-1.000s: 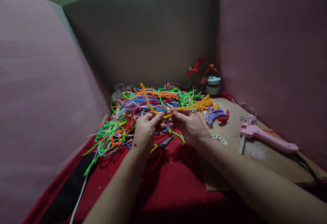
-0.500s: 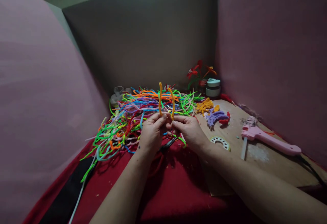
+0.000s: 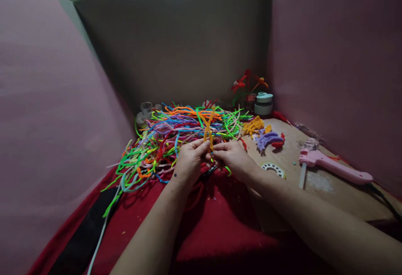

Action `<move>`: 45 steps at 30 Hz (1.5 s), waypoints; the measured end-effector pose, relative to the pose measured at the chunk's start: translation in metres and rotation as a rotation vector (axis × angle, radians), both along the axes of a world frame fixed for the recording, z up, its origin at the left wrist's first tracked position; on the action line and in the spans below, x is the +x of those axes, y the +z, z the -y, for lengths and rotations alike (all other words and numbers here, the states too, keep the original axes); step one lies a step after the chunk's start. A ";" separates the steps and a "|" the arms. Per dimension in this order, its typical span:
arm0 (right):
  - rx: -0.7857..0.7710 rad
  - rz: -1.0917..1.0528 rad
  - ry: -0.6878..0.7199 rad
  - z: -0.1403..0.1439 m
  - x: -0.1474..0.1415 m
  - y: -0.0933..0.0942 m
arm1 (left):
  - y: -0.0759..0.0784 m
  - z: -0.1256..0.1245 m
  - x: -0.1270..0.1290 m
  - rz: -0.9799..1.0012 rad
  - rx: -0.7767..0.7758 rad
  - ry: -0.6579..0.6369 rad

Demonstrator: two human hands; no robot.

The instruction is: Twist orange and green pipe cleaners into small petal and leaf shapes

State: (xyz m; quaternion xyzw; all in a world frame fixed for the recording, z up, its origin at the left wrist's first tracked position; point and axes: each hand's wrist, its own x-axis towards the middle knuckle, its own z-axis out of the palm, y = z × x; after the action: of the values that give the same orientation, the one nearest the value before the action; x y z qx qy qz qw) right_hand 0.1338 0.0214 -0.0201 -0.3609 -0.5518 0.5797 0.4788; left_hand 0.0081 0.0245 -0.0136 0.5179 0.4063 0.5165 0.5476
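Fingers (image 3: 202, 147) pinch orange pipe cleaner (image 3: 207, 127) | lidded jar (image 3: 263, 108): contents hidden

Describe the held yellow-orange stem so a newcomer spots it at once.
Find the multicoloured heap of fuzzy stems on the red cloth. Before it, the left hand and right hand pinch the yellow-orange stem. Unlike its loose neighbours, it is held up, its raised lengths crossing in this view.

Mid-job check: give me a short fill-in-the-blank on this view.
The fuzzy stem held by the left hand and right hand shows ____ raised ends.
The glue gun has a ____ body.
The cloth is ____.
The purple strips lie to the ____ of the multicoloured pile.
Missing words: two; pink; red; right.
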 end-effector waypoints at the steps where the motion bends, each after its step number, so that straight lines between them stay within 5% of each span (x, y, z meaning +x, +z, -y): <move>1: -0.003 0.005 0.014 0.000 0.000 0.000 | 0.001 0.000 -0.001 -0.023 -0.006 -0.013; 10: -0.104 -0.057 0.115 -0.004 0.007 -0.001 | 0.008 0.000 -0.004 0.029 -0.029 0.010; 20: -0.479 -0.420 0.365 -0.010 0.005 -0.009 | 0.016 0.003 -0.009 0.171 -0.074 -0.074; 27: -0.438 -0.425 0.363 -0.008 0.005 -0.008 | 0.018 0.006 0.000 0.220 0.006 0.034; 33: -0.374 -0.317 0.229 -0.005 0.003 -0.005 | 0.016 0.010 0.004 0.198 0.089 0.150; 39: -0.090 -0.195 0.179 0.001 0.002 -0.001 | 0.020 0.012 0.004 0.144 0.135 0.249; 45: -0.029 -0.062 0.016 0.008 -0.001 0.002 | 0.020 0.009 -0.005 0.005 0.083 0.092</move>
State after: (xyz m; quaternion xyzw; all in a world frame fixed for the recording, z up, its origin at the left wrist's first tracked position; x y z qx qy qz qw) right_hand 0.1331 0.0134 -0.0177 -0.3453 -0.5308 0.6024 0.4859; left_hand 0.0032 0.0156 0.0060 0.5195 0.4066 0.5590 0.5023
